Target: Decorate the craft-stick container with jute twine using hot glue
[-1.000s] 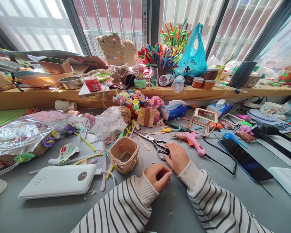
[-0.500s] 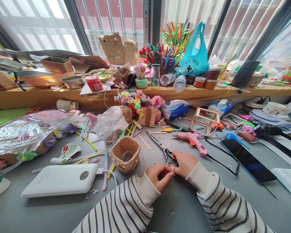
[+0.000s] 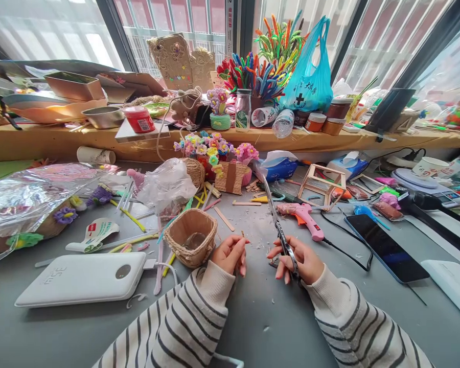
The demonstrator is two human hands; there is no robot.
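Note:
My right hand (image 3: 298, 259) grips the handles of a pair of scissors (image 3: 278, 225), whose closed blades point up and away toward the window. My left hand (image 3: 230, 254) is closed in a pinch on a tiny piece I cannot make out, held just above the grey table (image 3: 260, 322). A small woven twine basket (image 3: 190, 236) stands right beside my left hand. Both arms wear striped sleeves.
A pink glue gun (image 3: 304, 220) with its black cord lies beyond my right hand. A phone (image 3: 383, 247) lies to the right, a white power bank (image 3: 80, 278) to the left. Craft sticks, pipe cleaners, a wooden frame (image 3: 322, 184) and flower baskets crowd the back.
My right hand took the scissors off the table and lifted them, blades now pointing upward. My left hand moved left and apart from the right, closer to the basket.

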